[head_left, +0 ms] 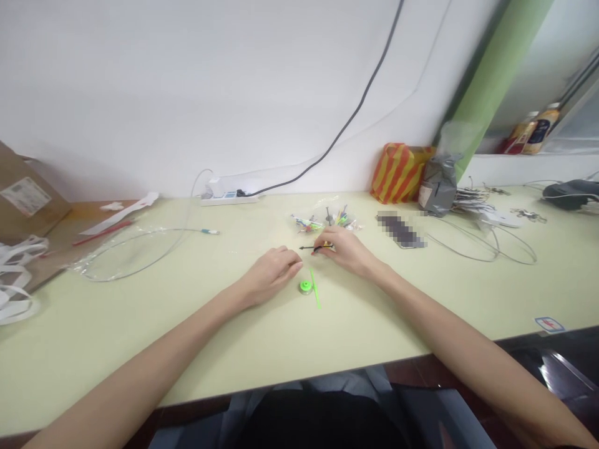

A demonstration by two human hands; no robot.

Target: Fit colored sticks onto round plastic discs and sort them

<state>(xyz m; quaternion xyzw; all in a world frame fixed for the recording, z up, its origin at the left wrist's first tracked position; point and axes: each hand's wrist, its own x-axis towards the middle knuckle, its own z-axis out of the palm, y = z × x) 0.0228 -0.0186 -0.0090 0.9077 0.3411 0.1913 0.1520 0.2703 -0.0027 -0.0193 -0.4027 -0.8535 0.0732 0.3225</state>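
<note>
My right hand pinches a thin black stick with an arrow-shaped tip. Bits of yellow and red show by its fingertips. My left hand lies low on the table, fingers curled in and pressed together with the thumb; what they hold, if anything, is hidden. Just in front of it lies a small round piece with a bright green top. Beside that rests a thin green stick-like piece. Behind my right hand sits a pile of small colourful plastic parts, partly in clear plastic.
Toward the back are a power strip, a red-and-yellow striped bag and a grey bag. A phone lies right of my right hand. A cable loops at left, near a cardboard box.
</note>
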